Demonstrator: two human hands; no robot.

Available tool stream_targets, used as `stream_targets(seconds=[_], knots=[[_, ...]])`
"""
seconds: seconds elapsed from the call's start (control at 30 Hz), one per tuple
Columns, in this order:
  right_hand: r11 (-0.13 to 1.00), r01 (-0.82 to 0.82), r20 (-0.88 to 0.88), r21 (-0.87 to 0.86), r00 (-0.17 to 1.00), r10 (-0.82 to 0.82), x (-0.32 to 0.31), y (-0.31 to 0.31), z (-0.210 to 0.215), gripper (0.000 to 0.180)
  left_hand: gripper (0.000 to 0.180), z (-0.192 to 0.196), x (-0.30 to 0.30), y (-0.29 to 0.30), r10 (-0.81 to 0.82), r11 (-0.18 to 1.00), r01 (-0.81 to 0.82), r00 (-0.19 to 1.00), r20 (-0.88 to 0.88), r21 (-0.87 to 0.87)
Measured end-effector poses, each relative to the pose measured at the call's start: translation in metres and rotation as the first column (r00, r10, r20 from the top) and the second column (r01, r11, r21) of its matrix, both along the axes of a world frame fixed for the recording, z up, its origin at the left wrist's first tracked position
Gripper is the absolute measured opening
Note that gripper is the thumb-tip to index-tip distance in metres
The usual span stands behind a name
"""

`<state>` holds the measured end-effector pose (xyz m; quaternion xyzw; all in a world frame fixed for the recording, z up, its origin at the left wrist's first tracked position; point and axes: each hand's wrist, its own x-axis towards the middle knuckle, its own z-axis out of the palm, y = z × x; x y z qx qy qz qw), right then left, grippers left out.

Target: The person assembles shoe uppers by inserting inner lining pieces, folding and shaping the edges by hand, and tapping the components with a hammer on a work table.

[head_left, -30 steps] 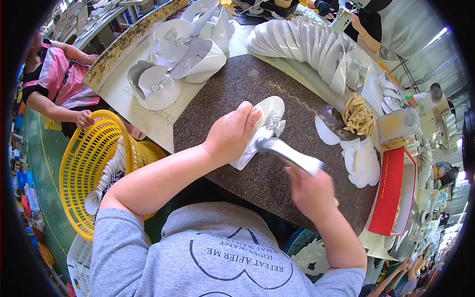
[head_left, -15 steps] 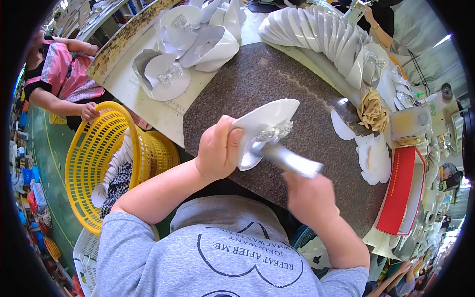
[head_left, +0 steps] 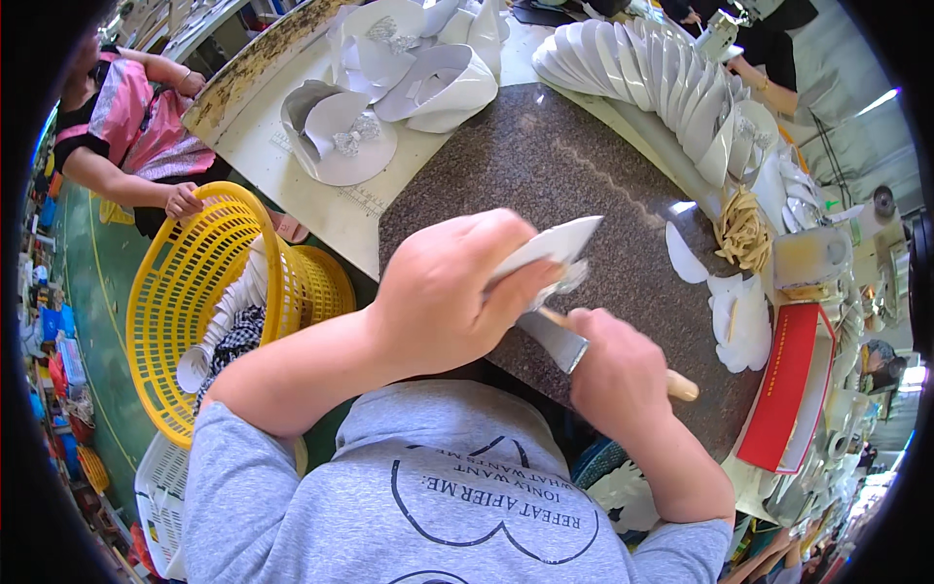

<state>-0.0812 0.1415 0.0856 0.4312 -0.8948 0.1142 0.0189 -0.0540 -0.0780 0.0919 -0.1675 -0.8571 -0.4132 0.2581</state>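
Observation:
My left hand (head_left: 452,287) is closed around a white shoe upper (head_left: 556,243), a glossy piece with a sparkling bow. The fingers hide much of the upper, and the bow shows only in part at its lower side. Just right of it, my right hand (head_left: 618,370) grips a hammer (head_left: 556,341) by its light wooden handle, whose end sticks out past the palm. The flared metal head lies close below the upper; whether they touch I cannot tell. Both hands are over the near edge of a dark speckled stone slab (head_left: 506,165).
More white uppers (head_left: 355,136) lie at the far left, and a long row of them (head_left: 642,92) at the far right. White cut pieces (head_left: 739,321), a tan crumpled bundle (head_left: 744,229) and a red box (head_left: 786,384) sit rightward. At left, another person's hand (head_left: 183,201) touches a yellow basket (head_left: 146,321).
My left hand has turned over, so its back now faces up and the bow is mostly covered. The hammer head has swung down and left, nearer my body.

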Motion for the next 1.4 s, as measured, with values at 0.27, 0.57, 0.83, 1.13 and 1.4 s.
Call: stream_targets(seconds=[0.27,0.57,0.83,1.13,1.4], knots=[[0.964,0.232,-0.004,-0.128,0.972,-0.235,-0.013,0.025,0.001,0.013,0.020,-0.036,-0.005,0.012,0.121,0.965,-0.141,0.988,0.098,0.222],[0.986,0.156,0.088,-0.050,0.985,-0.152,-0.010,0.025,-0.007,0.025,0.015,-0.077,0.038,-0.006,0.026,0.954,-0.072,0.987,0.158,0.292],[0.992,0.126,0.139,-0.027,0.983,-0.122,-0.005,0.024,-0.020,0.029,0.012,-0.092,0.054,-0.004,-0.039,0.953,-0.025,0.979,0.202,0.302],[0.996,0.079,0.187,-0.040,0.980,-0.070,0.005,0.019,-0.020,0.030,0.016,-0.103,0.056,-0.003,-0.081,0.949,0.035,0.988,0.135,0.313],[0.998,0.001,0.224,-0.070,0.974,0.015,0.000,0.012,-0.015,0.029,0.016,-0.103,0.055,-0.004,-0.046,0.987,0.036,0.997,0.056,0.155]])
